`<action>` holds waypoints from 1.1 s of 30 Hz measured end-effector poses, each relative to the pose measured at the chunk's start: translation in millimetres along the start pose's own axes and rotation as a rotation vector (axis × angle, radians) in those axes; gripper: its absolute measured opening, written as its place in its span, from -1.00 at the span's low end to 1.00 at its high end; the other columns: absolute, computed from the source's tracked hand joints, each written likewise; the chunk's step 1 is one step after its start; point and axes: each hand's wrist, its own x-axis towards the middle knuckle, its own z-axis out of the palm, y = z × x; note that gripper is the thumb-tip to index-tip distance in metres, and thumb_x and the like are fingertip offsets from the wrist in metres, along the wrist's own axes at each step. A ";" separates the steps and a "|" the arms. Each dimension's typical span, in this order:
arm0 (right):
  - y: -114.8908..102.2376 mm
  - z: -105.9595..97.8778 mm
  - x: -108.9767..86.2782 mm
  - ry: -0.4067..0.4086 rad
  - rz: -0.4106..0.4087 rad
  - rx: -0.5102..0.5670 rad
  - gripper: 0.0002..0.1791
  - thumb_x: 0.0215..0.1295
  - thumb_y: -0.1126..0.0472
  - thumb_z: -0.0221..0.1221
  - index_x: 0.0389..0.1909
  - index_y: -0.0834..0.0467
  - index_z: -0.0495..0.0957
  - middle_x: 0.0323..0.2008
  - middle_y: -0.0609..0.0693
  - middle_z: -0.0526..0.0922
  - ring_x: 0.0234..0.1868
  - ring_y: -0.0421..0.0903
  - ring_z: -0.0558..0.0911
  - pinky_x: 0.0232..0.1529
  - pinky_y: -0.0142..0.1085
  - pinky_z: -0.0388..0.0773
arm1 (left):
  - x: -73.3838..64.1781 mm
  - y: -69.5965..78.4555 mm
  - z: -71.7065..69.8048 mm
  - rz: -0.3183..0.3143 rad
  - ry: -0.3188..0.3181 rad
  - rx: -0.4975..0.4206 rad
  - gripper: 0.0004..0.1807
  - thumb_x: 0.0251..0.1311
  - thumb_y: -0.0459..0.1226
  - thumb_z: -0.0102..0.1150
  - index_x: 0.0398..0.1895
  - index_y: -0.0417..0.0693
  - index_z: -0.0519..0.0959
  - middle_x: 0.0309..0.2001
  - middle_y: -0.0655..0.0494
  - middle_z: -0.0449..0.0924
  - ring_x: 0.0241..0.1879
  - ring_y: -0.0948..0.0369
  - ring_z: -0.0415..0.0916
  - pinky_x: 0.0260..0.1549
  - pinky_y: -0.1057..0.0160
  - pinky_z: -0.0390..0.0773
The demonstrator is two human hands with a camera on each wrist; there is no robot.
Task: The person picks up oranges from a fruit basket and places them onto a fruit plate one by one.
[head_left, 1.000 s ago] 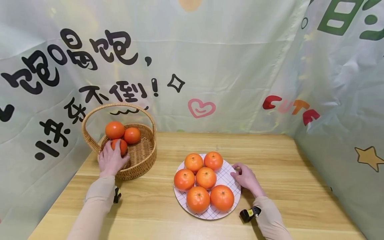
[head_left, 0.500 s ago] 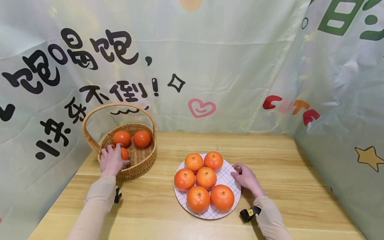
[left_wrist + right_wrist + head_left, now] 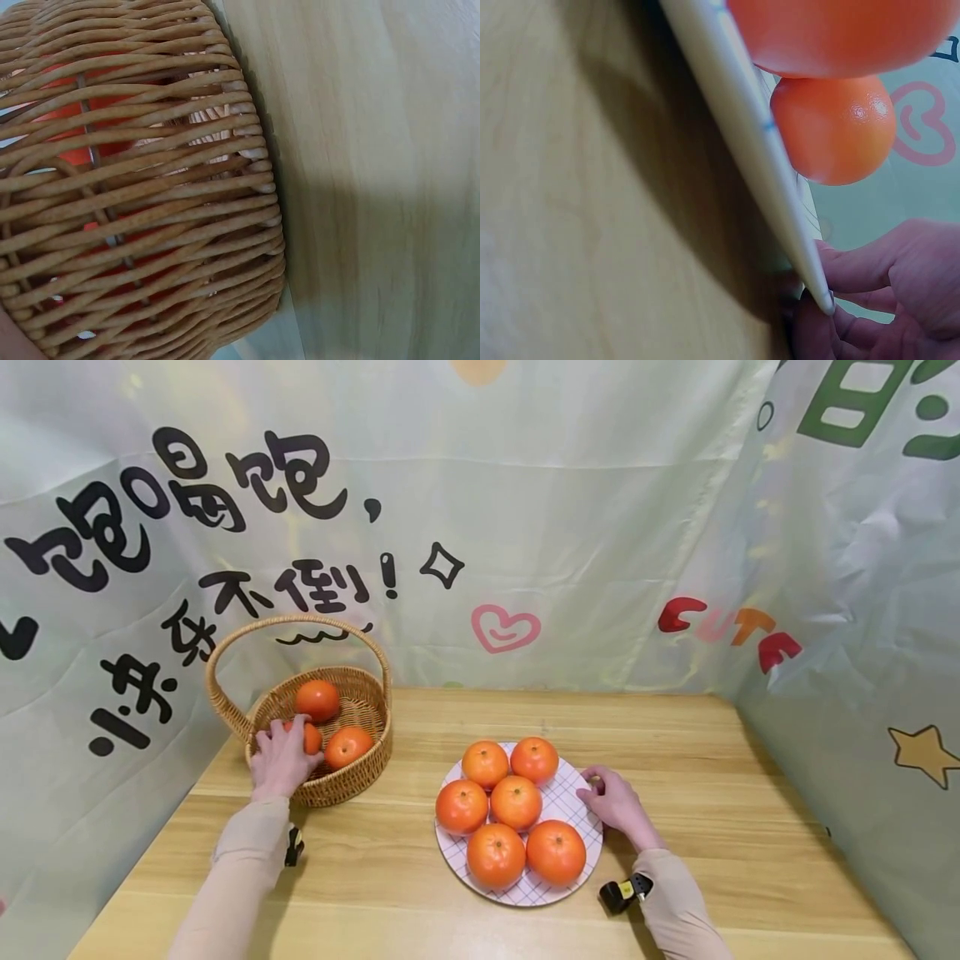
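On the left, my left hand [image 3: 282, 763] reaches over the near rim of a wicker basket [image 3: 341, 793]. Its fingers curl round an orange [image 3: 311, 740] inside, partly hidden by the hand. Another orange [image 3: 318, 700] lies behind it and a third orange [image 3: 349, 747] to its right. The left wrist view shows mostly the basket's woven wall [image 3: 142, 195], with orange-red glimpses through the gaps. My right hand [image 3: 615, 800] pinches the right rim of a round checked plate [image 3: 566, 802], thumb [image 3: 859, 266] on top and fingers beneath. Several oranges [image 3: 516, 803] sit on the plate.
The basket's tall arched handle [image 3: 300, 620] rises above my left hand. Both things stand on a wooden table [image 3: 390, 877]. A printed cloth [image 3: 570, 527] hangs behind the table and along its sides.
The two oranges beside my left hand have shifted in the basket: one now lies at the back, the other at the front right. My right hand and the plate stay put.
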 end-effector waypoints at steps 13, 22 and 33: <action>0.0 -0.3 -0.6 0.001 0.005 0.008 -0.68 0.36 0.25 0.18 0.07 0.30 0.51 -0.42 0.06 0.44 -0.42 -0.06 0.43 -0.41 -0.28 0.33 | -3.9 8.2 -10.3 0.001 0.170 -0.298 -0.36 0.23 -0.07 0.26 0.38 0.06 0.38 0.35 -0.39 0.16 0.19 -0.38 0.23 -0.03 -0.38 0.33; -0.9 -0.4 -0.7 0.004 -0.003 0.010 -0.67 0.35 0.27 0.19 0.07 0.32 0.50 -0.42 0.06 0.45 -0.41 -0.06 0.43 -0.40 -0.28 0.33 | -10.8 20.6 -16.9 -0.053 0.147 -0.469 -0.25 0.16 0.06 0.36 0.38 0.04 0.35 0.39 -0.29 0.14 0.25 -0.24 0.31 0.13 -0.30 0.38; -1.4 -1.0 -1.7 -0.008 0.009 0.028 -0.67 0.37 0.27 0.18 0.08 0.32 0.50 -0.41 0.07 0.44 -0.41 -0.06 0.42 -0.41 -0.28 0.33 | -19.0 55.5 -19.1 0.044 0.164 -0.507 -0.14 -0.10 -0.20 0.58 0.31 -0.01 0.34 0.26 -0.33 0.24 0.15 -0.23 0.39 0.11 -0.30 0.44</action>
